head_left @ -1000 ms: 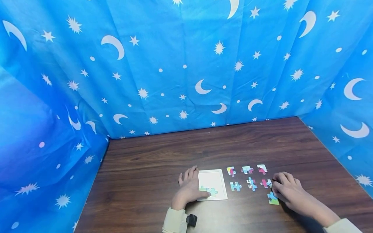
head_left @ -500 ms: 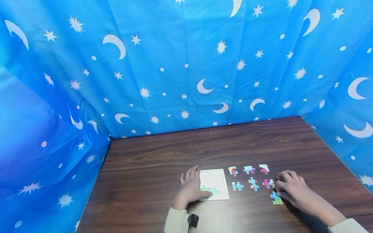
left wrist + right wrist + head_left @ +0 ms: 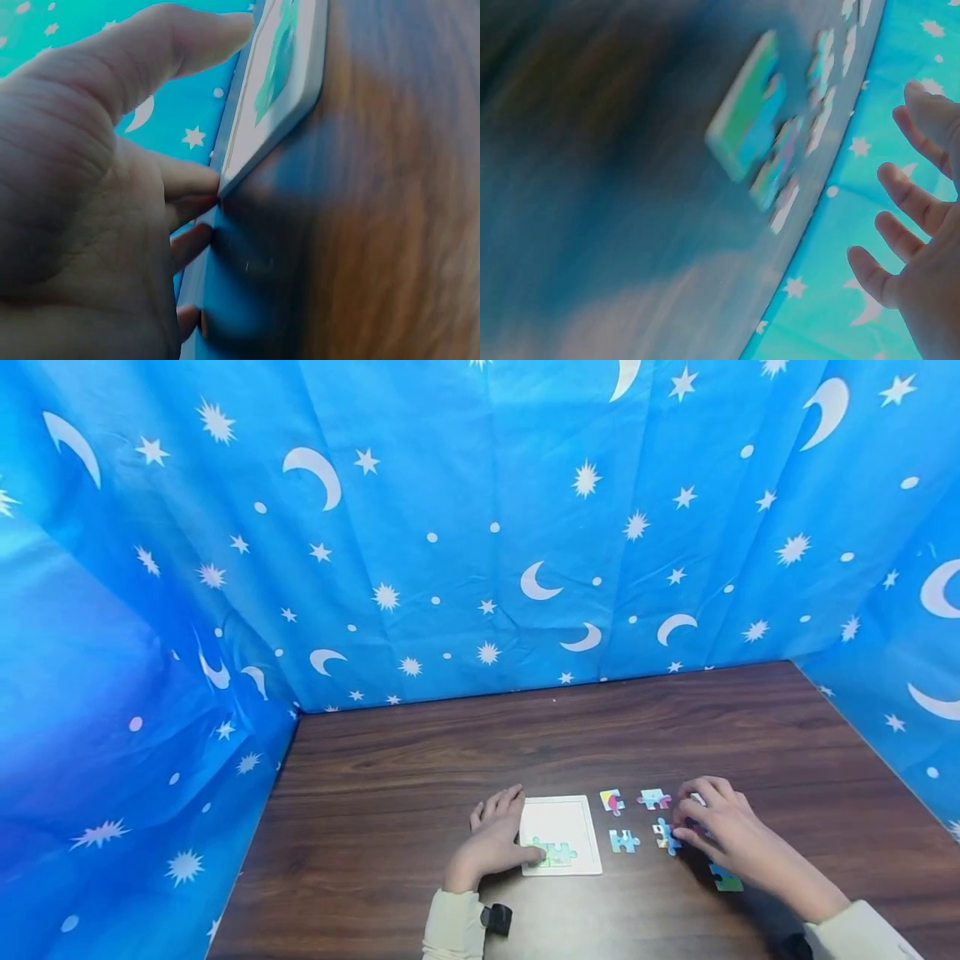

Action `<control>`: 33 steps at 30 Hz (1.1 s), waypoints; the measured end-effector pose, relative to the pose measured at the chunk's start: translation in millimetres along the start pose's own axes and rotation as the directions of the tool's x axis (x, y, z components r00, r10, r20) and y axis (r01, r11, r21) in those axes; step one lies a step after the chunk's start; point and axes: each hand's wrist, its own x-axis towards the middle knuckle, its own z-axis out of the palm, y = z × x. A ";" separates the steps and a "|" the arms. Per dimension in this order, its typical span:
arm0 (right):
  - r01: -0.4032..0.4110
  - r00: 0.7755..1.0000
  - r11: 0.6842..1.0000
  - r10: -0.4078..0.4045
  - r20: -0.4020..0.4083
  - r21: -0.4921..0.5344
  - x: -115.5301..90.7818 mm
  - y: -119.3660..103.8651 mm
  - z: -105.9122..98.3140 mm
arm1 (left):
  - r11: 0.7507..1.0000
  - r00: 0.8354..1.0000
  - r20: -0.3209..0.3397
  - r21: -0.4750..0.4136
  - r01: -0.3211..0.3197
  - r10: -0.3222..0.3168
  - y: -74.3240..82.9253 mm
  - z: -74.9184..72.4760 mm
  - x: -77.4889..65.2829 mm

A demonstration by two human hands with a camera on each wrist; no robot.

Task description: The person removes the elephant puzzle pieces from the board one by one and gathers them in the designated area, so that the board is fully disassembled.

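Observation:
A square white puzzle tray point(image 3: 592, 827) lies flat on the table with green-and-blue puzzle pieces point(image 3: 558, 853) in its lower left part. My left hand point(image 3: 491, 843) rests at the tray's left side, thumb reaching over the pieces. In the left wrist view, a fingertip touches the tray's corner. My right hand point(image 3: 723, 827) hovers over the loose puzzle pieces at the right, fingers spread with nothing between them in the right wrist view. Beside its wrist lies a blue-and-green edge piece point(image 3: 726, 878). From the head view, this hand hides most of the red pieces under it.
Between tray and right hand lie a yellow-and-red piece point(image 3: 612, 802), a pale piece with pink point(image 3: 654, 799), a light-blue piece point(image 3: 623, 841) and a blue-and-white piece point(image 3: 664, 835). A blue star-and-moon cloth point(image 3: 465, 527) hangs along the dark wooden table's point(image 3: 405, 760) back and sides.
My right hand has moved left from beside the red piece and blue-and-green piece to above the right-hand pieces. My left hand keeps its place at the tray. The head view has turned slightly left.

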 end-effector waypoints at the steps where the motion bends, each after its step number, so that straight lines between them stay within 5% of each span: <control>1: 0.003 1.000 1.000 -0.003 0.003 0.005 3.8 -2.8 1.1 | 1.000 1.000 0.004 -0.004 -0.009 0.009 -0.2 -2.3 -0.7; 13: 0.015 0.999 0.997 -0.018 0.045 0.070 47.8 -48.6 23.3 | 0.999 0.999 0.022 -0.047 -0.026 0.027 -8.9 -3.7 -1.5; 18: 0.048 0.989 0.994 -0.061 0.137 0.098 64.7 -73.5 40.0 | 1.000 1.000 0.013 -0.009 -0.001 0.001 -13.7 -3.9 -0.6; 24: 0.051 0.965 0.992 -0.078 0.249 0.113 72.3 -91.3 57.9 | 1.000 1.000 0.027 0.018 -0.008 0.007 -15.8 -4.4 -0.6; 33: 0.051 0.965 0.994 -0.073 0.252 0.095 74.8 -96.4 65.1 | 1.000 1.000 0.016 0.023 -0.017 0.017 -14.0 -4.3 -1.5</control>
